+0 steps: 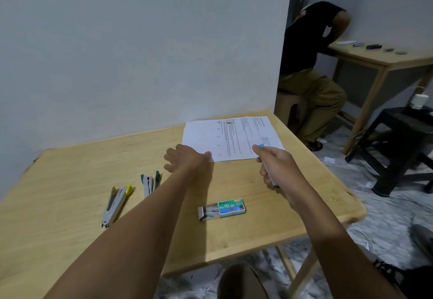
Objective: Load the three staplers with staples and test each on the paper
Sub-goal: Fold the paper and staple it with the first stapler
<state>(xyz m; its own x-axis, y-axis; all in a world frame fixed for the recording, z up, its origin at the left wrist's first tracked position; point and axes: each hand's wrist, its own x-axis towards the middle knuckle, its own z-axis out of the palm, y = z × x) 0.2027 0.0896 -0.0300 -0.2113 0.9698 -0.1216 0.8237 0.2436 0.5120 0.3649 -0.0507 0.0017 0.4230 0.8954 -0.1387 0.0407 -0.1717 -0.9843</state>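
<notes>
A printed sheet of paper (pixel 230 138) lies at the far right of the wooden table (pixel 70 181). My left hand (pixel 185 158) reaches to its near left corner, fingers touching the paper's edge. My right hand (pixel 274 165) grips a light blue stapler (pixel 260 146) whose tip pokes out over the paper's near right corner. A yellow stapler (pixel 116 202) lies swung open at the left. A teal stapler (pixel 150 181), also open, lies beside my left forearm. An open green staple box (pixel 223 208) sits in the middle near me.
A grey wall (pixel 140 53) backs the table. To the right another person (pixel 309 64) sits at a second wooden table (pixel 384 57) with small items on it. A black stool (pixel 403 144) stands on the patterned floor.
</notes>
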